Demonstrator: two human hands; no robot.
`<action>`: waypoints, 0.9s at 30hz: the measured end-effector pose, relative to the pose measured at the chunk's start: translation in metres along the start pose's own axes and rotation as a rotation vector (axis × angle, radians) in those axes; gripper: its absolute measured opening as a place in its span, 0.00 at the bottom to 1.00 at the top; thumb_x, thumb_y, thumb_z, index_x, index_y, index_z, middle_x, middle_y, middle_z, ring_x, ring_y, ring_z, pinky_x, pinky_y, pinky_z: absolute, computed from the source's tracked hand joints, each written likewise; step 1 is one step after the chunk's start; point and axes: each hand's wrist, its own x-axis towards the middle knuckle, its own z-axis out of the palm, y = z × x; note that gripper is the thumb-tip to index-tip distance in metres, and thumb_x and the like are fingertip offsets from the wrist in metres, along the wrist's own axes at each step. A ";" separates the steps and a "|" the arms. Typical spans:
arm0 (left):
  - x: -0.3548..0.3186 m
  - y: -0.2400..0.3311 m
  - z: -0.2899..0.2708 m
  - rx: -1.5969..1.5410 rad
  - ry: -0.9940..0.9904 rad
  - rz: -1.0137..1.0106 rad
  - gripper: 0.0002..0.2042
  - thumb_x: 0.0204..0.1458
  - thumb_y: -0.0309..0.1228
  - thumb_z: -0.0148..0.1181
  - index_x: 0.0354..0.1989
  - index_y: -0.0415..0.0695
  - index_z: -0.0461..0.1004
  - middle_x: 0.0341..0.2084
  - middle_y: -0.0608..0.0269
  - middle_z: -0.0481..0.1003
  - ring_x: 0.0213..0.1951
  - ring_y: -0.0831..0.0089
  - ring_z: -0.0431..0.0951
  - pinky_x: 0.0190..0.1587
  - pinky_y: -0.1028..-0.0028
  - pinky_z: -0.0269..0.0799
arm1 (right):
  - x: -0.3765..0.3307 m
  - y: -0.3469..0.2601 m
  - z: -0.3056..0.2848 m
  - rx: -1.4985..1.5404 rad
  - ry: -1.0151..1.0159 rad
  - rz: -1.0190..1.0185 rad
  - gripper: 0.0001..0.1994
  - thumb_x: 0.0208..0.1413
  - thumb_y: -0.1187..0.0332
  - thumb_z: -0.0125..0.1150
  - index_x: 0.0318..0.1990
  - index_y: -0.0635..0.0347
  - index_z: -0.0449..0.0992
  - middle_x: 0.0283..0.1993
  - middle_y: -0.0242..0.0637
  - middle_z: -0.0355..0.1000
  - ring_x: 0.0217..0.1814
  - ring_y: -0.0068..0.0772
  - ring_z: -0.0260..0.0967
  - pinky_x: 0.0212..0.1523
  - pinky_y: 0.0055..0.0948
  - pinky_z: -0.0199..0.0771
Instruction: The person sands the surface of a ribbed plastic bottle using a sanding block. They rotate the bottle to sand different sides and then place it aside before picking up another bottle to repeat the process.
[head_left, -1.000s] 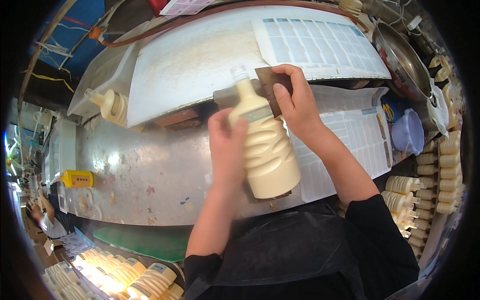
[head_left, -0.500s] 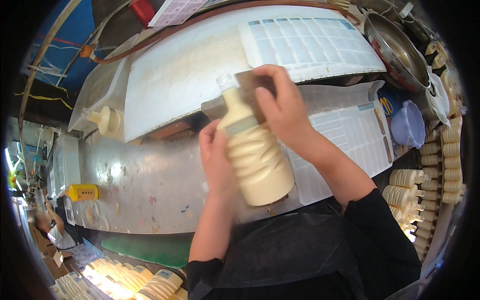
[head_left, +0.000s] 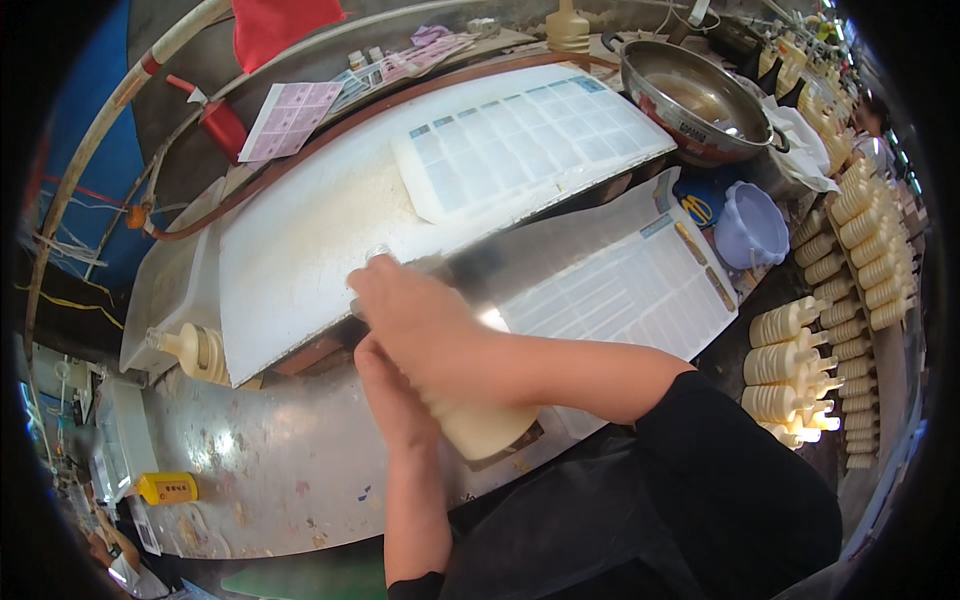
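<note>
A cream plastic bottle (head_left: 485,428) with wavy ribs leans over the metal table, its base toward me. Its clear threaded neck (head_left: 378,252) pokes out beyond my right hand. My left hand (head_left: 392,395) is closed around the bottle's side from the left. Across the bottle's shoulder lies my right hand (head_left: 405,305), fingers curled and somewhat smeared by motion. The dark flat piece it held earlier is mostly hidden, so what is in its fingers I cannot make out. A sheet of clear labels (head_left: 600,290) lies right of my hands.
Ahead is a white board (head_left: 310,220) with another label sheet (head_left: 530,145). A second cream bottle (head_left: 195,352) lies at the left, near a yellow bottle (head_left: 167,488). Right are a large pan (head_left: 690,100), a purple basket (head_left: 750,228) and rows of cream bottles (head_left: 780,360).
My right hand has swept left across the bottle's shoulder, covering the dark flat piece. The bottle now tilts further left. The view has shifted too.
</note>
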 end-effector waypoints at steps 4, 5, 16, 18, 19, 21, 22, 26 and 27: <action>0.013 -0.013 -0.007 0.229 -0.014 0.071 0.12 0.71 0.35 0.48 0.55 0.42 0.66 0.49 0.62 0.71 0.50 0.74 0.73 0.55 0.70 0.72 | -0.023 0.047 -0.012 0.200 0.183 0.145 0.14 0.61 0.74 0.53 0.54 0.61 0.66 0.52 0.50 0.67 0.53 0.55 0.71 0.52 0.47 0.73; 0.013 -0.014 -0.010 0.216 -0.010 0.061 0.12 0.71 0.35 0.48 0.55 0.42 0.66 0.49 0.61 0.72 0.50 0.74 0.73 0.56 0.70 0.73 | -0.027 0.057 -0.012 0.270 0.205 0.156 0.15 0.61 0.74 0.53 0.55 0.62 0.66 0.54 0.51 0.67 0.55 0.55 0.70 0.55 0.45 0.71; 0.003 -0.011 -0.013 0.060 0.020 0.063 0.13 0.72 0.33 0.46 0.58 0.41 0.66 0.51 0.57 0.75 0.52 0.70 0.76 0.56 0.68 0.75 | -0.039 0.083 -0.008 0.505 0.320 0.199 0.16 0.63 0.75 0.52 0.57 0.64 0.67 0.56 0.51 0.70 0.60 0.51 0.68 0.62 0.41 0.68; -0.007 -0.005 -0.005 0.229 0.047 0.141 0.19 0.68 0.30 0.46 0.66 0.41 0.61 0.57 0.54 0.69 0.54 0.66 0.73 0.58 0.66 0.72 | -0.040 0.079 -0.012 0.581 0.351 0.163 0.16 0.63 0.75 0.52 0.58 0.65 0.67 0.57 0.52 0.68 0.61 0.51 0.68 0.63 0.41 0.67; -0.016 -0.001 -0.005 0.376 0.063 0.190 0.22 0.67 0.30 0.47 0.68 0.40 0.60 0.58 0.53 0.67 0.55 0.65 0.72 0.59 0.66 0.71 | -0.042 0.077 -0.008 0.610 0.348 0.156 0.17 0.62 0.75 0.53 0.58 0.65 0.67 0.58 0.52 0.68 0.61 0.51 0.68 0.63 0.41 0.67; -0.025 -0.004 -0.006 0.757 0.042 0.336 0.33 0.59 0.31 0.52 0.74 0.39 0.54 0.63 0.48 0.59 0.59 0.60 0.67 0.62 0.62 0.67 | -0.044 0.085 0.004 0.483 0.395 0.094 0.16 0.62 0.74 0.54 0.57 0.59 0.66 0.56 0.51 0.69 0.58 0.56 0.70 0.56 0.45 0.71; -0.032 -0.009 -0.010 0.832 -0.037 0.440 0.35 0.56 0.32 0.57 0.73 0.38 0.55 0.63 0.45 0.58 0.61 0.57 0.66 0.64 0.60 0.65 | -0.043 0.092 0.009 0.394 0.407 0.077 0.16 0.62 0.74 0.55 0.57 0.58 0.67 0.56 0.51 0.70 0.56 0.56 0.72 0.54 0.47 0.72; -0.054 -0.016 -0.013 1.068 -0.027 0.402 0.42 0.50 0.31 0.63 0.74 0.36 0.51 0.65 0.43 0.57 0.64 0.52 0.64 0.68 0.58 0.60 | -0.045 0.107 -0.015 0.389 0.351 0.204 0.23 0.59 0.78 0.59 0.63 0.62 0.67 0.53 0.45 0.73 0.54 0.38 0.73 0.57 0.35 0.73; -0.058 -0.018 -0.013 0.991 -0.014 0.336 0.43 0.49 0.30 0.64 0.74 0.36 0.50 0.65 0.43 0.57 0.64 0.51 0.63 0.69 0.57 0.59 | -0.047 0.114 -0.029 0.435 0.337 0.227 0.22 0.59 0.77 0.60 0.61 0.62 0.69 0.50 0.41 0.75 0.52 0.33 0.73 0.56 0.31 0.73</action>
